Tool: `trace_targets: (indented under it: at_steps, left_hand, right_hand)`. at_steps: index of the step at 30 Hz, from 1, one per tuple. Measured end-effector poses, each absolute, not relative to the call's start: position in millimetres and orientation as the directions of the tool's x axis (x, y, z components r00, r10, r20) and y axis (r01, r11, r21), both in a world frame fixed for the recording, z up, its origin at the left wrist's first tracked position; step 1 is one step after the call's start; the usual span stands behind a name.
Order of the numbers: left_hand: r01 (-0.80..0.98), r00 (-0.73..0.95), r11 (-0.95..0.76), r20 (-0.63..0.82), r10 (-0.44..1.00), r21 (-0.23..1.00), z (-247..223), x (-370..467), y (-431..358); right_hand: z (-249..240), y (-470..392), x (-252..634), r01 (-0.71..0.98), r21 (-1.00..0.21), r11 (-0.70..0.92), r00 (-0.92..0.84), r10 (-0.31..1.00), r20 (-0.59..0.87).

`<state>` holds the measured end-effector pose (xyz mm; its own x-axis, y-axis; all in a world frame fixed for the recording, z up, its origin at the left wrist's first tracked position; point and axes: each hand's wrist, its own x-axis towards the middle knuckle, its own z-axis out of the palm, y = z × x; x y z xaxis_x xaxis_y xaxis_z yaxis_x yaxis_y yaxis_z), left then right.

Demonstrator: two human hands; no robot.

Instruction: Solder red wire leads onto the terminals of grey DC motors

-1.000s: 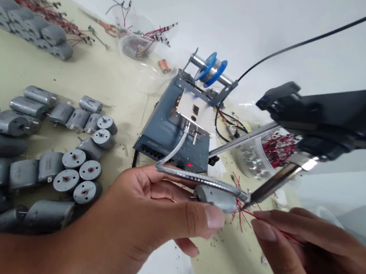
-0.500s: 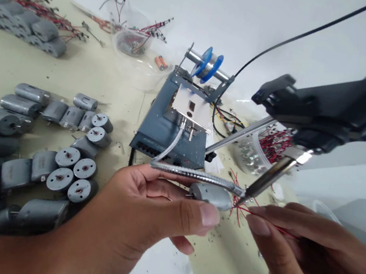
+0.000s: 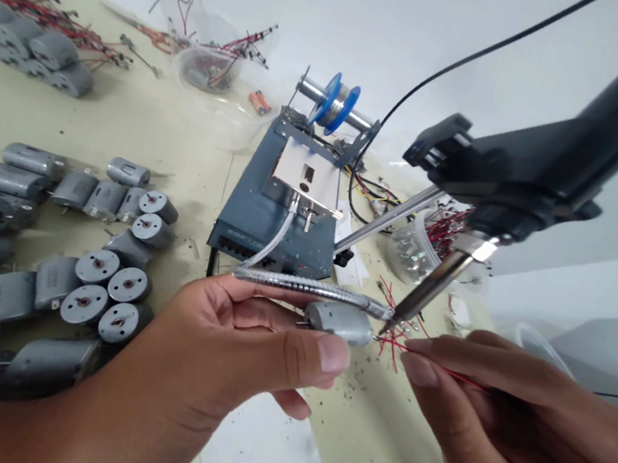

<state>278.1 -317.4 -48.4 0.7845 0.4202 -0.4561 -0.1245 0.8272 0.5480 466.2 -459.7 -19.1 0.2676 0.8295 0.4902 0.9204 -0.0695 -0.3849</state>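
Left hand [image 3: 233, 363] has the motor [image 3: 334, 319] clamped, thumb on the near side, fingers behind. Call the motor the clock's centre. At 4 o'clock the right hand [image 3: 490, 418] has thumb and forefinger pinched together on a red wire [image 3: 461, 376], feeding toward the motor's end. The iron [image 3: 433, 283] comes down from 2 o'clock, tip right by that end, with the metal tube [image 3: 312, 287] ending there too.

Progress? Looks mid-joint on this one — wire and iron are both in place, but no finished joint shows and the contact is too small to call. The motors at 9 o'clock [image 3: 87, 296] show no red wires, so probably still to do. The stack at 10 [image 3: 52, 50] has a heap of wires [image 3: 40, 14] behind it; can't tell if they're attached.

Room: tight from 11 to 3 — feeder [image 3: 244, 226], iron, then a tub [image 3: 406, 253] around 1–2. Roomier toward 6, over paper [image 3: 261, 447] and specked table [image 3: 372, 440]. Table's far edge runs behind the stack.
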Motion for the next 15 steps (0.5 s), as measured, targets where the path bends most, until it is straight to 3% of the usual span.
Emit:
trace_targets:
  at_steps: [6, 15]
  left_hand:
    - [-0.103, 0.767, 0.816, -0.476, 0.429, 0.569, -51, 277, -315]
    - [0.005, 0.635, 0.843, -0.653, 0.413, 0.538, -47, 283, -317]
  right_hand:
    - [-23, -452, 473, 0.932, -0.349, 0.098, 0.123, 0.82, 0.558]
    - [-12, -447, 480, 0.927, -0.238, 0.291, -0.107, 0.811, 0.575]
